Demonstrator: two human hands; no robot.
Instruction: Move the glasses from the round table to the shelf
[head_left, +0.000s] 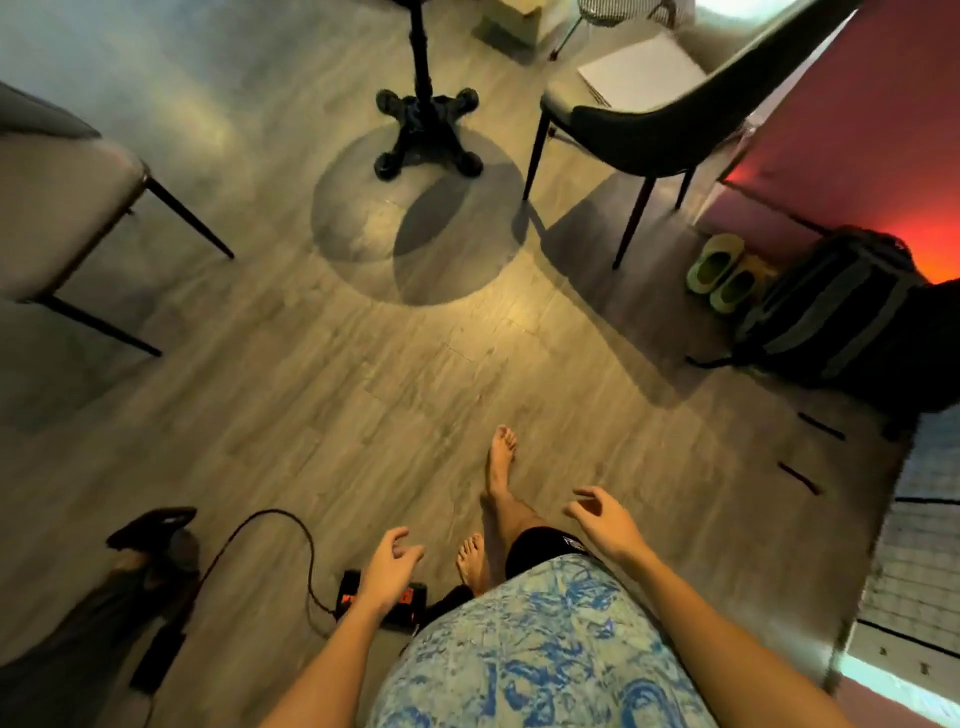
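Observation:
I look down at a wooden floor. The round table shows only as a black pedestal base (427, 132) at the top centre; its top, any glasses and the shelf are out of view. My left hand (388, 569) hangs low at the bottom centre with loosely curled fingers and holds nothing. My right hand (605, 522) is spread out in front of my right thigh, fingers relaxed, also holding nothing. My bare feet (500, 460) stand on the floor between the hands.
A dark chair (654, 124) stands right of the pedestal, a grey chair (62, 208) at the left. Green slippers (719, 270) and a black backpack (836, 306) lie at the right. A black-and-orange device (353, 597) with a cable (280, 525) lies by my left hand.

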